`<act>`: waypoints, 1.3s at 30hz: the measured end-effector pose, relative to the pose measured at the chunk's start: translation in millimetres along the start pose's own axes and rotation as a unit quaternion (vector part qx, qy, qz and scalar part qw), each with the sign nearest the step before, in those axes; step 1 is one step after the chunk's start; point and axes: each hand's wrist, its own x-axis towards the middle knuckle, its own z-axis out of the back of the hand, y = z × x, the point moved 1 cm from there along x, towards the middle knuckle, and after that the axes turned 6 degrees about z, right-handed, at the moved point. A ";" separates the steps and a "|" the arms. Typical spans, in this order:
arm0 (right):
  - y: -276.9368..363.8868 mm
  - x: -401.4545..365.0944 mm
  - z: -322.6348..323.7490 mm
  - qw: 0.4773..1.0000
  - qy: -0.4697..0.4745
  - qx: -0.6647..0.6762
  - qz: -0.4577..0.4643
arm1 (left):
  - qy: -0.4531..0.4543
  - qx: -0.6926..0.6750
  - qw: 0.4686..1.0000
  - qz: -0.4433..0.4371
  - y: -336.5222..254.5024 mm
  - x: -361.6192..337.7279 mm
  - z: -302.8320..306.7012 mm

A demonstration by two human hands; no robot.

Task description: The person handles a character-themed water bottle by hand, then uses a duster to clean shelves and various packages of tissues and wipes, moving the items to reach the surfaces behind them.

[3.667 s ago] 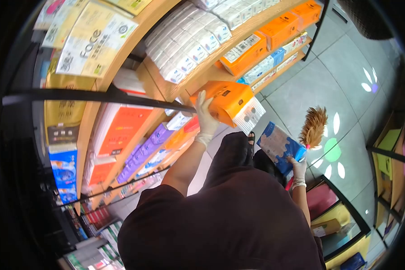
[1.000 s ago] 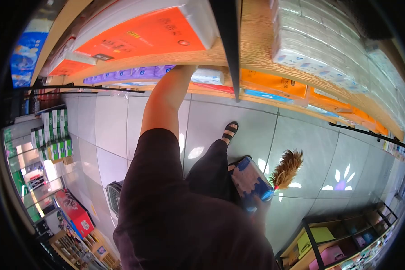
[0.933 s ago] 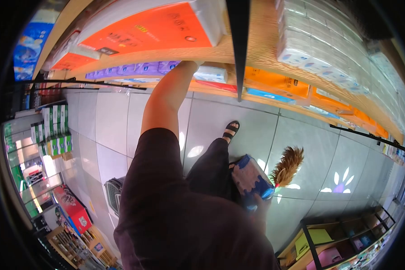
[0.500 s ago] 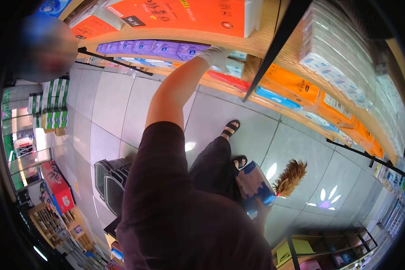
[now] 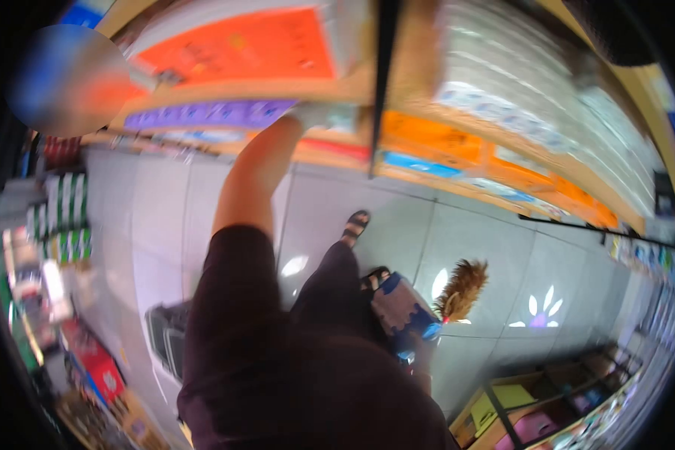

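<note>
My left hand (image 5: 313,115), in a pale glove, reaches onto the lower shelf. It is at the right end of a row of purple packs (image 5: 210,114), beside a light blue and white pack (image 5: 343,117). Motion blur hides its fingers and whether it holds anything. Low on the right, my right hand (image 5: 423,349) grips a blue and greyish-pink cloth or bag (image 5: 397,309), its fingers blurred. A brown feather duster (image 5: 463,289) sticks out beside that item; its handle is hidden.
Big orange packs (image 5: 240,51) fill the upper shelf, with clear-wrapped white packs (image 5: 502,82) to the right. A black shelf post (image 5: 381,82) stands right of my left hand. Dark baskets (image 5: 167,337) are at left on the tiled floor (image 5: 382,199); another shelf (image 5: 495,420) is at lower right.
The whole view has shifted, with the shelf, arms and duster now further left and more blurred. My left hand stays at the purple packs' right end; my right hand keeps its hold.
</note>
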 end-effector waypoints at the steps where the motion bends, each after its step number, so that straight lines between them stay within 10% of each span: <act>1: 16.0 -0.5 -0.5 0.994 0.018 -0.107 -0.011 | 0.012 -0.056 0.998 -0.003 4.1 3.1 -5.2; 5: 8.6 -2.7 -6.0 0.996 -0.019 -0.072 0.045 | 0.123 -0.419 0.899 0.040 19.2 33.8 -38.3; 8: 15.7 -7.3 -8.1 0.994 -0.027 -0.104 0.013 | 0.008 -0.037 0.999 -0.028 7.4 2.8 -7.4; 13: 32.6 -15.5 -4.9 0.992 -0.088 -0.074 0.047 | -0.028 -0.021 0.997 -0.073 6.7 -12.7 -4.9; 17: -12.2 0.8 7.6 0.995 -0.092 0.036 0.002 | -0.333 0.009 0.935 -0.124 -60.4 -105.0 -21.4; 22: 50.6 -28.0 29.2 0.973 0.018 0.208 0.098 | -0.205 -0.099 0.885 -0.406 -148.7 -173.0 -144.1; 28: 88.3 -54.3 70.5 0.955 0.158 0.188 0.166 | 0.062 0.072 0.867 -0.489 -282.0 -267.1 -154.6; 34: 127.4 -88.3 99.9 0.946 0.208 0.075 0.235 | 0.327 0.026 0.803 -0.497 -294.2 -319.1 -151.8; 39: 197.3 -138.0 109.3 0.950 0.168 0.166 0.205 | 0.198 -0.256 0.799 -0.507 -256.2 -374.6 -161.7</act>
